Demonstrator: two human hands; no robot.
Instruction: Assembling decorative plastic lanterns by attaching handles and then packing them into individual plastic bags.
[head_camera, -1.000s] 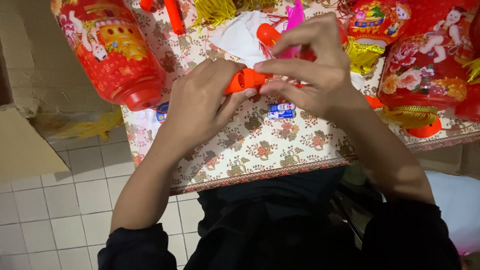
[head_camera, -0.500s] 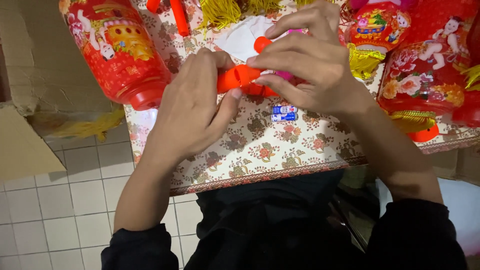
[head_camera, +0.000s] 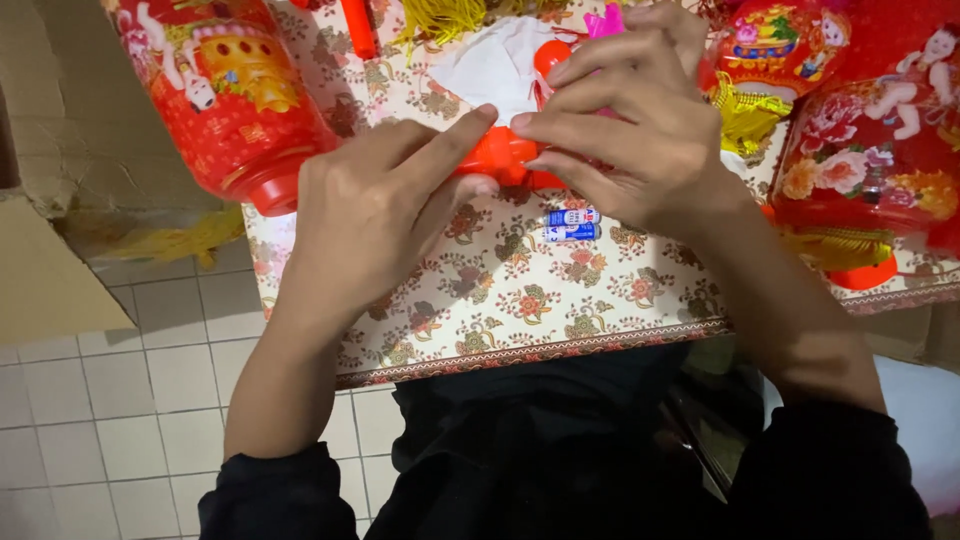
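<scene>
Near the counter's (head_camera: 520, 300) far edge | left hand (head_camera: 375, 205) and right hand (head_camera: 640, 140) both pinch small orange plastic piece (head_camera: 500, 155) | steady grip, fingertip pressure only | two batteries (head_camera: 572, 225) lie just beside.

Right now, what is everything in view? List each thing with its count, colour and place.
small orange plastic piece: one, orange, held between both hands over the table
two small batteries: two, blue and white, side by side on the cloth below the right hand
floral tablecloth: one, cream with red flowers, covering the table
red printed paper lantern: one, red and gold, lying at the table's left edge
flat red printed lanterns: several, red with flowers and figures, at right
yellow tassels: a few, yellow, top and right
white paper sheet: one, white, above the hands
cardboard sheet: one, brown, left on the tiled floor
left hand: pinching the orange piece
right hand: gripping it from the right
</scene>
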